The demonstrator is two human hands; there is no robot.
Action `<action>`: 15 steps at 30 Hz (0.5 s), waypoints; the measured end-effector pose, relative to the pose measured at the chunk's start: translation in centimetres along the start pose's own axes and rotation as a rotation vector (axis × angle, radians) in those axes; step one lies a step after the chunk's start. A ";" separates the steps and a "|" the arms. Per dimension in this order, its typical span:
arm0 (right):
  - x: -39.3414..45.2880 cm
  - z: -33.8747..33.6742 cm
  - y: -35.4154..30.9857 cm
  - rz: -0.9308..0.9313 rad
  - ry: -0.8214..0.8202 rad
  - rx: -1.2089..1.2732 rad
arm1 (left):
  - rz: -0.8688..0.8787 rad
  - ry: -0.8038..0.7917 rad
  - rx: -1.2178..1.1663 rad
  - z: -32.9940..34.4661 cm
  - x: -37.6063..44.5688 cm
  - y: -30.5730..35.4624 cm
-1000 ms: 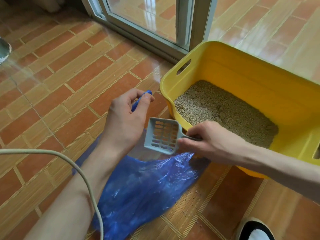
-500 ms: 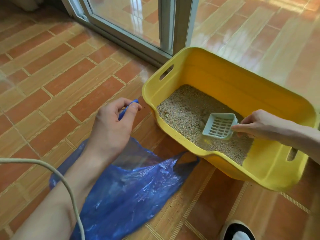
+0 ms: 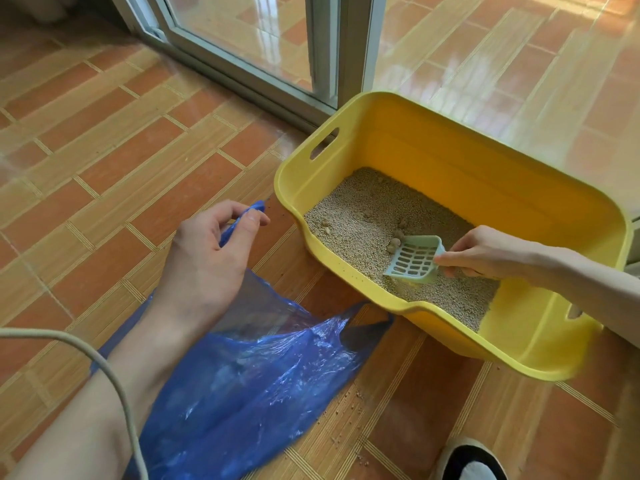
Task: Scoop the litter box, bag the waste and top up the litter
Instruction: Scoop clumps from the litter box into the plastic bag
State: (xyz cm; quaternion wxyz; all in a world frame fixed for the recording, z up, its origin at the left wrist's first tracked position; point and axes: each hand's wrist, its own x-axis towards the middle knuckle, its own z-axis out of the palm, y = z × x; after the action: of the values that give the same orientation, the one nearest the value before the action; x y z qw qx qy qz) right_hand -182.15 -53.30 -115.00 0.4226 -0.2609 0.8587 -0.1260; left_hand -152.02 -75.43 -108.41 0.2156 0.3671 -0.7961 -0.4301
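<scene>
While the head view looks down on a tiled floor, a yellow litter box stands at right, just beside the foot of a sliding glass door. Granular beige litter covers the box's bottom, with several small clumps lying on its surface near the middle. Right hand: reaches in over the box's right end, its grip pinching the short handle of a pale slotted litter scoop; the scoop's front edge dips into the litter, close to the clumps. Left hand: held above the floor to the left of the box, thumb and curled fingers pinching one edge of a blue plastic bag, so that the bag's mouth gapes toward the box. The rest of the bag lies crumpled on the floor beneath the forearm. Loose grains are scattered on the tiles between bag and box. A pale cable crosses the left forearm, and a shoe toe shows at the lower edge.
</scene>
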 end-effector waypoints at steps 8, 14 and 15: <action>1.3 1.4 -0.6 -0.105 0.015 -0.013 | 0.000 0.009 -0.007 -0.2 -0.2 0.0; 1.8 2.8 -0.3 -0.121 0.008 0.094 | -0.004 0.005 0.018 -0.3 -0.3 0.2; 1.8 3.0 -0.3 -0.134 0.010 0.102 | -0.003 0.005 0.020 -0.2 -0.3 0.2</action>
State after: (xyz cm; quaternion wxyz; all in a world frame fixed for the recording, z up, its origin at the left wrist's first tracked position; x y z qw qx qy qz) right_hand -180.60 -54.49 -117.89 0.4215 -0.2951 0.8340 -0.1990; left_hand -151.78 -75.21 -108.10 0.2132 0.3712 -0.7993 -0.4217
